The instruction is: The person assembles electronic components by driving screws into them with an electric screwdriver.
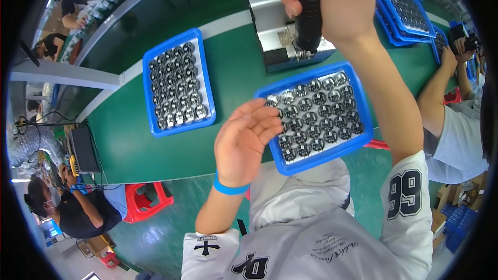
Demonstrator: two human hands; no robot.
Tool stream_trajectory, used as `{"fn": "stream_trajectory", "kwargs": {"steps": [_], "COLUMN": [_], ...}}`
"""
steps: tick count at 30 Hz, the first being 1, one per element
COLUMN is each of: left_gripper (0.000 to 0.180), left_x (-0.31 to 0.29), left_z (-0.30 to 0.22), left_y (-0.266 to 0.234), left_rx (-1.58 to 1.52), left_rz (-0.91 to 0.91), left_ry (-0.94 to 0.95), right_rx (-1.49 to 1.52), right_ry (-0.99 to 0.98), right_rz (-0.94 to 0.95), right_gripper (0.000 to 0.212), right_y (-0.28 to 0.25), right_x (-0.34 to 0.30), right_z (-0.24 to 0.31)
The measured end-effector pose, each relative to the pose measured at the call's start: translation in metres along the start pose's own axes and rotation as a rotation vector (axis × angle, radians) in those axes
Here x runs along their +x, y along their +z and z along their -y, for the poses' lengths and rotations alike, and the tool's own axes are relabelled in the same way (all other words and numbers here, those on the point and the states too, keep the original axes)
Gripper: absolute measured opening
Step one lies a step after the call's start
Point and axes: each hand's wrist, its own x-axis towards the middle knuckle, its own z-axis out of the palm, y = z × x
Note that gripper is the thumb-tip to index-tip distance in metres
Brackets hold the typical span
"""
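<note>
My right hand is wrapped around a thick black ribbed handle, which stands over a metal bench fixture. Below the fixture lies a blue tray with rows of small round parts, black and silver, on a white liner. Beside that tray's left rim is my left hand, palm turned up, fingers loosely bent and apart, with nothing visible in them. Its fingertips reach over the rim, close to the nearest parts. A blue band circles the left wrist.
To the left on the green table sits a second blue tray of similar parts. Stacked blue trays stand at the far right, near a co-worker's arm. More people work at the left. Red stools stand on the floor.
</note>
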Motion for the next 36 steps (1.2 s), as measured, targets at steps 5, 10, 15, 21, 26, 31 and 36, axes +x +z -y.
{"fn": "stream_trajectory", "kwargs": {"steps": [5, 10, 15, 21, 26, 31, 36], "left_gripper": [0.034, 0.037, 0.048, 0.049, 0.042, 0.038, 0.037], "left_x": [-0.021, -0.010, 0.013, 0.038, 0.053, 0.065, 0.070], "left_z": [-0.018, -0.033, -0.037, -0.030, -0.029, -0.028, -0.028], "left_y": [-0.015, -0.021, -0.006, 0.010, 0.013, 0.009, 0.007], "left_rx": [0.219, 1.091, 1.711, 1.812, 1.807, 1.796, 1.844], "left_rz": [-0.087, 0.068, 0.355, 0.519, 0.675, 0.782, 0.828], "left_ry": [0.119, 0.465, 0.759, 0.680, 0.652, 0.645, 0.699], "right_rx": [0.222, 0.297, 0.223, 0.161, 0.153, 0.153, 0.146], "right_ry": [0.062, 0.176, 0.022, -0.102, -0.075, -0.054, -0.047], "right_rz": [0.309, 0.366, 0.286, 0.236, 0.268, 0.301, 0.324], "right_gripper": [0.104, 0.126, 0.115, 0.108, 0.107, 0.107, 0.107], "right_y": [-0.048, -0.075, -0.078, -0.071, -0.056, -0.064, -0.064], "right_x": [-0.049, -0.096, -0.110, -0.123, -0.110, -0.117, -0.115], "right_z": [-0.006, 0.026, 0.021, 0.004, -0.014, -0.014, -0.021]}}
